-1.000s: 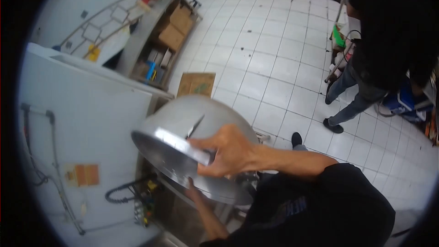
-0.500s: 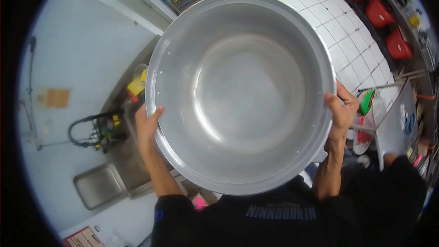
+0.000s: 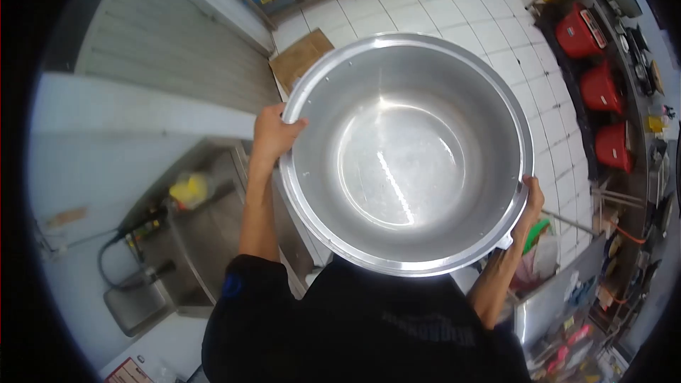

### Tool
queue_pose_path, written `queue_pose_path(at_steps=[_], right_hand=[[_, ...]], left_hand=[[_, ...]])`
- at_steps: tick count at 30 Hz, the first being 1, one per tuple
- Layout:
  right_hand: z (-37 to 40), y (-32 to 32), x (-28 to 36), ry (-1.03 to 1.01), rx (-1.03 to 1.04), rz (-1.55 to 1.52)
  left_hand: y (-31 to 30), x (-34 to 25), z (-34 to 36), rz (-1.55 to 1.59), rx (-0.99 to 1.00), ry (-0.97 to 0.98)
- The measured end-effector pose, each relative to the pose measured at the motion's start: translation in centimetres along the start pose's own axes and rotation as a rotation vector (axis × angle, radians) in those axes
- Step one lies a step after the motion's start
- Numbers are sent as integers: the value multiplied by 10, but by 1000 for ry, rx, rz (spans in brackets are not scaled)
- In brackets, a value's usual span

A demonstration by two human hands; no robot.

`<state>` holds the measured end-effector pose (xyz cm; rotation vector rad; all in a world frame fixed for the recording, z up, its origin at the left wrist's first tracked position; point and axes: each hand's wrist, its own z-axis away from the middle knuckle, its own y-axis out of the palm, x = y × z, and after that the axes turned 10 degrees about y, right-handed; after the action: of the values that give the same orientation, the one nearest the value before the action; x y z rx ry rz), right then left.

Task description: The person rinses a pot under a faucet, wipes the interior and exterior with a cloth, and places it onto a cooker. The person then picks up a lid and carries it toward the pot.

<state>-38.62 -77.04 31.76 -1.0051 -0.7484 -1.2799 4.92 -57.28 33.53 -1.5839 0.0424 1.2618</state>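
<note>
A large round metal pot [image 3: 401, 163] hangs in front of my body, its open top facing me and its bare inside showing. My left hand [image 3: 277, 135] grips the rim at the upper left, thumb over the edge. On the right side, my right hand [image 3: 530, 202] holds the rim lower down, its fingers partly hidden behind the pot. A small handle lug [image 3: 505, 242] sticks out near that hand.
To the left is a metal sink counter [image 3: 206, 230] with a yellow item [image 3: 190, 190] and a hose tap [image 3: 113, 269]. Red bins [image 3: 601, 86] line the right. Cardboard [image 3: 301, 57] lies on the tiled floor [image 3: 461, 21]. A metal table [image 3: 560, 291] stands at lower right.
The pot has shifted slightly down and right in view and turned, with both hands still on it. The room has swung round, showing more floor and the cardboard. The dark-sleeved person at right is out of view.
</note>
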Motion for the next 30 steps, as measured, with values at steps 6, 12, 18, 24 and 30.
queue_pose_path(at_steps=[6,12,18,24,30], right_hand=[[-86,83,35,136,-53,-153],[-220,191,51,29,-78,-197],[-275,292,150,19,115,-180],[-367,425,259,-51,206,-108],[-455,551,348,-186,283,13]], left_hand=[[1,-50,-152,-99,15,87],[2,-62,-315,-227,5,184],[-34,-71,-392,-199,-141,85],[-74,-76,-538,-94,-223,-29],[-104,-61,-670,-17,-282,-44]])
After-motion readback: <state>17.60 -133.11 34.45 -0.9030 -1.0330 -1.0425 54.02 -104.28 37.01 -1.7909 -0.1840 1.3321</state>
